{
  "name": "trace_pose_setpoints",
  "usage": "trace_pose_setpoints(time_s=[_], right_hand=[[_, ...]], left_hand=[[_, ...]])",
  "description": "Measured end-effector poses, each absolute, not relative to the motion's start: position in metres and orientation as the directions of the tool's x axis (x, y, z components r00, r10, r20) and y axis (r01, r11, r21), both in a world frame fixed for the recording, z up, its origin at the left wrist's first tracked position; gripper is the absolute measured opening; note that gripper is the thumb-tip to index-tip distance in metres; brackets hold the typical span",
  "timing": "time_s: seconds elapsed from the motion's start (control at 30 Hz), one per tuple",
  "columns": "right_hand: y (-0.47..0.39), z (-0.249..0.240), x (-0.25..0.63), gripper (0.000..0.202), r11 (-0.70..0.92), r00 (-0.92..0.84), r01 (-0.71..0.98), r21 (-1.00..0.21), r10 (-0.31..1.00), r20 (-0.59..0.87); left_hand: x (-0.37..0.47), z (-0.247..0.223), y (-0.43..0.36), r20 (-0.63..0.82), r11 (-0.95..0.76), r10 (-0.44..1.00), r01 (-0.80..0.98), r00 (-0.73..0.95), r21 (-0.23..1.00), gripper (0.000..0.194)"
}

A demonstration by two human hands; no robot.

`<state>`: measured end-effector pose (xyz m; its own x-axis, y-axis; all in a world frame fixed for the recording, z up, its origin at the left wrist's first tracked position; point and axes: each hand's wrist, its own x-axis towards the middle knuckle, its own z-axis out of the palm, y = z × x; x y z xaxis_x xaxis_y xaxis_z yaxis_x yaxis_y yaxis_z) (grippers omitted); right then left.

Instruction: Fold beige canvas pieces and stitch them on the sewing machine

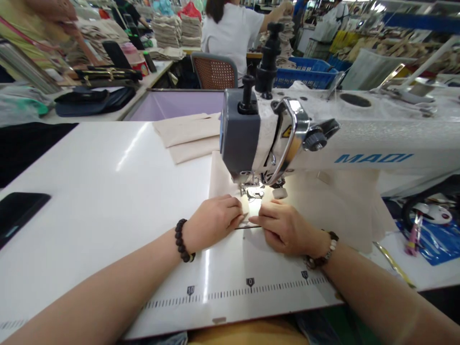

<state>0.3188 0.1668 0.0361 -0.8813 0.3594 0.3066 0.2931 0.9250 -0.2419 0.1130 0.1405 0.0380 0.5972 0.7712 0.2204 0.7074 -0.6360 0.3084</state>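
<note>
A white and grey sewing machine [240,139] stands over the white table, its lamp lighting the needle area. Beige fabric [338,206] lies under the machine arm and extends to the right; a strip also shows left of the needle. My left hand [216,220] is closed, fingertips pinching the fabric edge just left of and in front of the presser foot [255,192]. Close by on the right, my right hand [287,226] has its fingers curled together on the fabric edge, fingertips near the needle plate. Folded beige pieces [192,136] lie behind, left of the machine head.
A black phone [21,213] rests at the left edge. Yellow-handled tweezers [394,264], pink snips [415,235] and a blue packet [440,242] lie at the right. Behind are a chair [214,71], a person in a white shirt [232,36] and a blue crate [305,74].
</note>
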Motion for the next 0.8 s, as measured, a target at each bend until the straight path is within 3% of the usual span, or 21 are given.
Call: trace_pose_setpoints(time_s=[0.17,0.3,0.8], right_hand=[[0.1615,0.0397,0.3128,0.029,0.910,-0.914,0.377,-0.173,0.396,0.088],[0.1600,0.0429,0.3097,0.026,0.900,-0.918,0.387,-0.201,0.396,0.003],[0.1630,0.0368,0.3124,0.024,0.923,-0.934,0.332,-0.195,0.350,0.071]], left_hand=[[0.1108,0.0403,0.1406,0.369,-0.634,0.772,0.661,0.518,0.401,0.019],[0.1116,0.0422,0.1407,0.502,-0.710,0.695,0.605,0.515,0.361,0.015],[0.1160,0.0358,0.1392,0.274,-0.732,0.680,0.606,0.680,0.311,0.026]])
